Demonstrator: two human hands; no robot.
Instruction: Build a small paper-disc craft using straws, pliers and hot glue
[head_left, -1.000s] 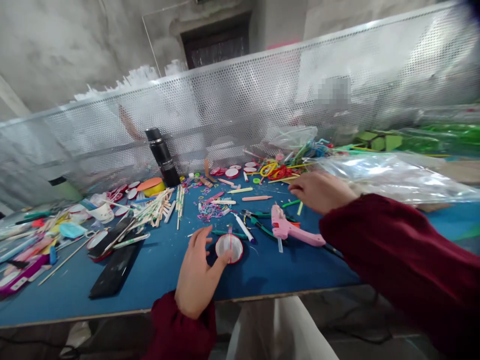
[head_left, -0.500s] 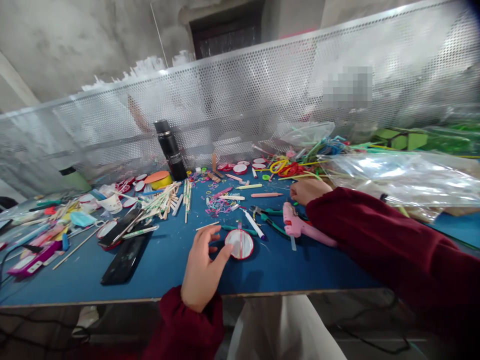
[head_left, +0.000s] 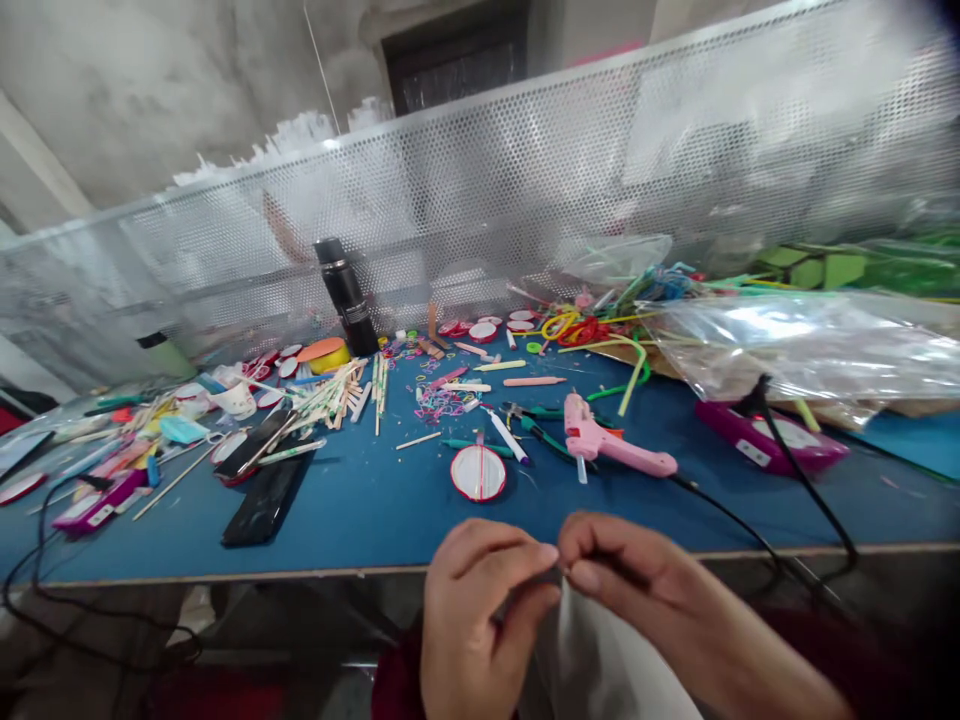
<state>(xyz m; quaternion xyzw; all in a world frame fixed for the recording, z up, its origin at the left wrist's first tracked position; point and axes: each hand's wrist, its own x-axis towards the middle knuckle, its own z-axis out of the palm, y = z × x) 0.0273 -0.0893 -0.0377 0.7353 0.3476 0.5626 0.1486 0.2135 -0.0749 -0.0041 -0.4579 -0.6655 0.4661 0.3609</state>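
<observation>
My left hand and my right hand meet fingertip to fingertip in front of the table's near edge, over my lap. Both are closed in a pinch; whatever sits between the fingertips is too small to make out. Just beyond them on the blue table lies a round white disc with a red rim and a thin strip across its middle. To its right is a pink glue gun, lying on its side by green-handled pliers. A white marker rests between disc and pliers.
A black bottle stands at the back by the perforated metal panel. Phones, sticks and small coloured bands cover the left and middle. At right are a purple box with a black cable and clear plastic bags.
My right hand has come back from the coloured cords at the back right to my lap. The left hand has left the disc and met it there, both now pinching.
</observation>
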